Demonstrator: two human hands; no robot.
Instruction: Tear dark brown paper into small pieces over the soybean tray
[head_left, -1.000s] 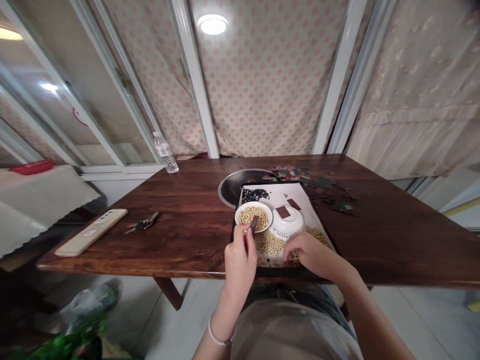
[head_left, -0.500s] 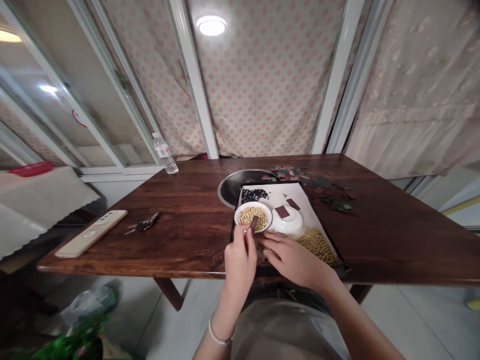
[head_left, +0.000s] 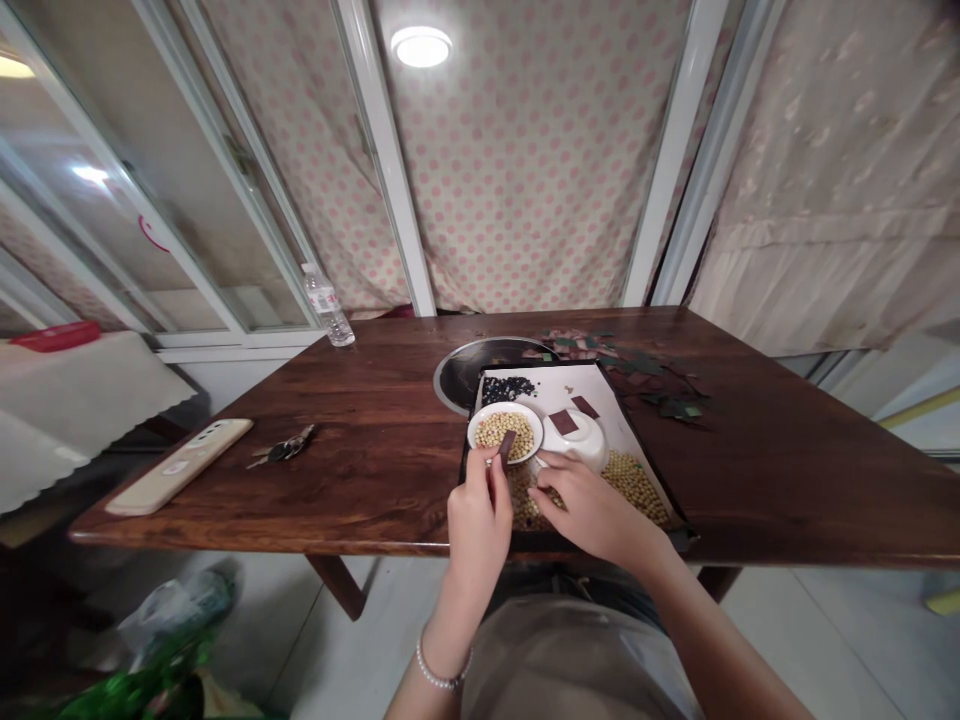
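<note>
L hand (head_left: 478, 530) pinches dark brown chip (head_left: 508, 446) over white bowl (head_left: 507, 406), R hand (head_left: 592, 513) spread over loose soybeans (head_left: 634, 487), kept in by tray (head_left: 571, 385) rim.

Tray (head_left: 559, 392) on wooden table (head_left: 360, 400), its far edge overlapping a round metal basin (head_left: 465, 370); soybean dish (head_left: 517, 457) at tray's left, upturned bowl (head_left: 579, 445) just right of dish; keys (head_left: 281, 451) well left of tray.
</note>
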